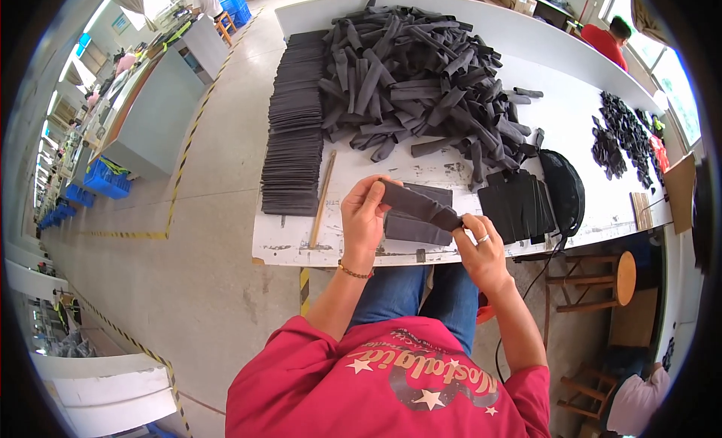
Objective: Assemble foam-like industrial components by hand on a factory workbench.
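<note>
Between my hands a dark grey fabric tube (420, 203) is stretched out above the table's near edge, slightly creased. My left hand (362, 218) pinches its left end between thumb and fingers. At the other end, my right hand (483, 251), with a ring on one finger, grips the tube's lower right corner. Beneath it, flat dark grey pieces (415, 230) lie on the table, partly hidden by the held tube. Just left of my left hand rests a thin wooden stick (324, 199). Dark flat pieces (516, 210) lie fanned out beyond my right hand.
A large loose heap of dark fabric tubes (421, 77) covers the middle of the white table (560, 111). A long neat stack (292, 126) runs along its left side. At right stand a black rounded object (564, 191) with a cord and a wooden stool (623, 278).
</note>
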### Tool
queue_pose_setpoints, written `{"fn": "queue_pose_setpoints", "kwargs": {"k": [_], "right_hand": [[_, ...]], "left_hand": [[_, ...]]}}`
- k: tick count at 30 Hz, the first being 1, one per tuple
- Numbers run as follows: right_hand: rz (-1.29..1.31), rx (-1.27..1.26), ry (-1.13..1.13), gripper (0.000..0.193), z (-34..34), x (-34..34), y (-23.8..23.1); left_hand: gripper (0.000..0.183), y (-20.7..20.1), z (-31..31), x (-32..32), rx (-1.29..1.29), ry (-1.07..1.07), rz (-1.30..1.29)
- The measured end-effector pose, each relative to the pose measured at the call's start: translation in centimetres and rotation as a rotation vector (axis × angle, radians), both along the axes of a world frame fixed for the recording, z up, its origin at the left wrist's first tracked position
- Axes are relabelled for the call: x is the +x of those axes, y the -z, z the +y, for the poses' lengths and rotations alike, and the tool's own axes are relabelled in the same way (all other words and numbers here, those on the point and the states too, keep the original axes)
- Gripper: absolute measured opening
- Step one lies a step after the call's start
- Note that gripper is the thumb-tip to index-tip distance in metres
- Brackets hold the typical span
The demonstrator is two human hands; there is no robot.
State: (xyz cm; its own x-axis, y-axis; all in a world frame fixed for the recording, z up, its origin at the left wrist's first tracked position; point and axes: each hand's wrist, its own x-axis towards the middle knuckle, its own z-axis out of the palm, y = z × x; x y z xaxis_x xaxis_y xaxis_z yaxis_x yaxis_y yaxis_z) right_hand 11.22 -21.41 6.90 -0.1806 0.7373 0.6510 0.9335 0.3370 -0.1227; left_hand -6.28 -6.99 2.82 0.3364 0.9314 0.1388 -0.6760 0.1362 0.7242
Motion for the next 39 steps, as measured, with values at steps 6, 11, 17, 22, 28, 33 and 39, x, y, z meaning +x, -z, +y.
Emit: {"fn": "queue_pose_setpoints", "kwargs": {"k": [6,11,17,22,28,33,39], "right_hand": [[-0.016,-0.075,0.014,0.024,0.1,0.6,1.3],[0.205,-0.069,0.039,0.019,0.6,0.2,1.2],[1.068,-0.124,0.191,0.012,2.8,-1.4,2.2],[1.396,-0.336,0.070,0.027,2.3,0.0,2.1],[1.276,-0.403,0.141,0.019,3.6,0.3,1.5],[1.413,-0.443,0.201,0.019,3.5,0.1,2.1],[1.438,-0.174,0.477,0.023,0.2,7.2,3.0]], "left_hand": [[0.018,-0.6,0.1,-0.3,0.087,-0.070,0.287],[0.018,-0.7,0.0,0.0,0.050,-0.080,0.208],[0.032,-0.4,-0.2,0.6,0.113,-0.210,0.277],[0.036,0.4,0.4,-0.1,0.222,-0.243,0.311],[0.038,0.1,-0.2,0.1,0.215,-0.160,0.373],[0.032,0.3,-0.5,0.4,0.096,-0.151,0.243],[0.028,2.6,6.1,-5.9,-0.128,-0.531,0.205]]}}
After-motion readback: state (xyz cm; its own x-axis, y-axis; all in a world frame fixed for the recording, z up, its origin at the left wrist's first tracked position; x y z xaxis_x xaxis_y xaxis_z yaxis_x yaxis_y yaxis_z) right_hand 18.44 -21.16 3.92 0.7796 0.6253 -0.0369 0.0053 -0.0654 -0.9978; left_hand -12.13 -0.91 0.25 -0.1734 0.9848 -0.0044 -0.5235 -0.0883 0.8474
